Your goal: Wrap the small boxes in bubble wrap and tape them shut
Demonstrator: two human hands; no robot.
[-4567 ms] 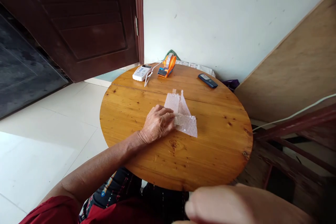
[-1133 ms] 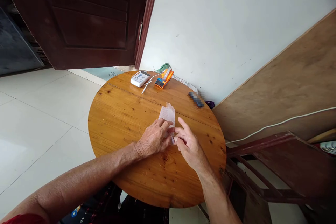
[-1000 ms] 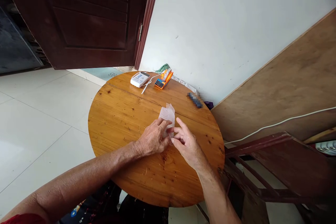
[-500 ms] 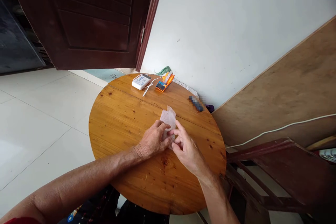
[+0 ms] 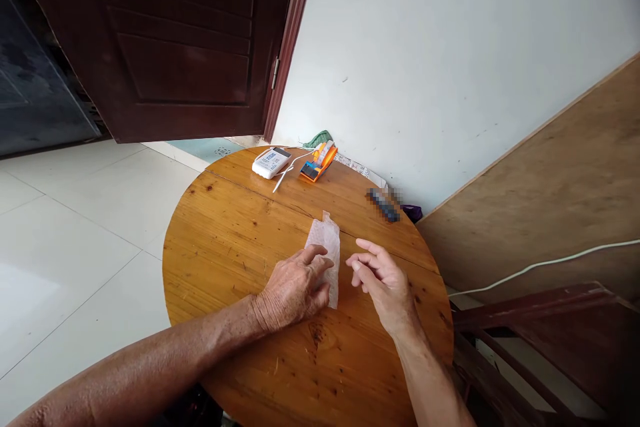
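Note:
A whitish, see-through folded wrap (image 5: 325,235), which looks like bubble wrap, lies lengthwise on the round wooden table (image 5: 225,240). A small strip sticks out at its far end. Over its left side rests my left hand (image 5: 296,285), fingers bent and apart, covering part of the wrap. My right hand (image 5: 383,283) is held just to the right, clear of the wrap. Its index finger reaches out, while the thumb and other fingers curl loosely with nothing visible between them.
At the table's far edge are a white box-shaped device (image 5: 271,163) with a white cable, an orange tape dispenser (image 5: 319,163) and a blurred dark object (image 5: 383,205). Behind stand a white wall (image 5: 425,67) and a dark red door (image 5: 185,73). A brown wooden frame (image 5: 550,327) is at right.
My right hand has come off the wrap and moved to the right. My left hand stays on the wrap, more of which now shows. The view has shifted slightly.

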